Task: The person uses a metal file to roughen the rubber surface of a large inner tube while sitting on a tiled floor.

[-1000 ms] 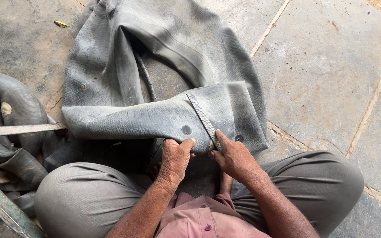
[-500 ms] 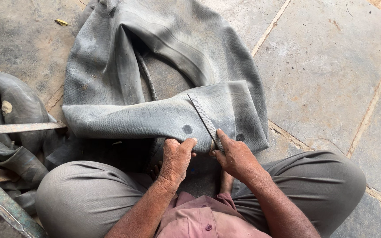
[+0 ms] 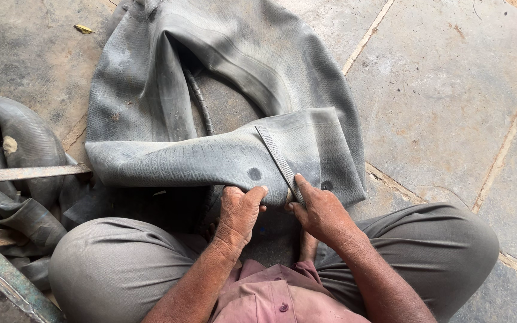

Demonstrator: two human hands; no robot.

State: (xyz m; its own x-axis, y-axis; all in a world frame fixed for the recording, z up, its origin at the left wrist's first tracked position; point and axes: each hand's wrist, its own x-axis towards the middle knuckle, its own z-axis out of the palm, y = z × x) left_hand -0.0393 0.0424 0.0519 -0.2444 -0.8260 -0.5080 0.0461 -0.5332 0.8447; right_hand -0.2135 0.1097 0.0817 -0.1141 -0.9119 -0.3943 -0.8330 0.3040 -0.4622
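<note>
Seated cross-legged on the grey stone-slab floor (image 3: 450, 101), the person has a large, limp grey rubber inner tube (image 3: 169, 149) draped over the knees, its near fold lying straight in front of the lap. The left hand (image 3: 239, 210) curls over that fold's edge, fingers bent and clamping the rubber down just below a dark round spot (image 3: 254, 174). The right hand (image 3: 321, 212) grips the near end of a long flat metal rasp (image 3: 277, 160), thumb along its side, the blade laid slantwise on the rubber beside the spot. By my reading this is roughening work: keep the rubber taut under the left hand, keep the rasp flat, and stroke lightly so the thin wall isn't torn. A second dark rubber tube (image 3: 13, 149) sits off to the left under a rusty flat metal bar (image 3: 25, 173).
</note>
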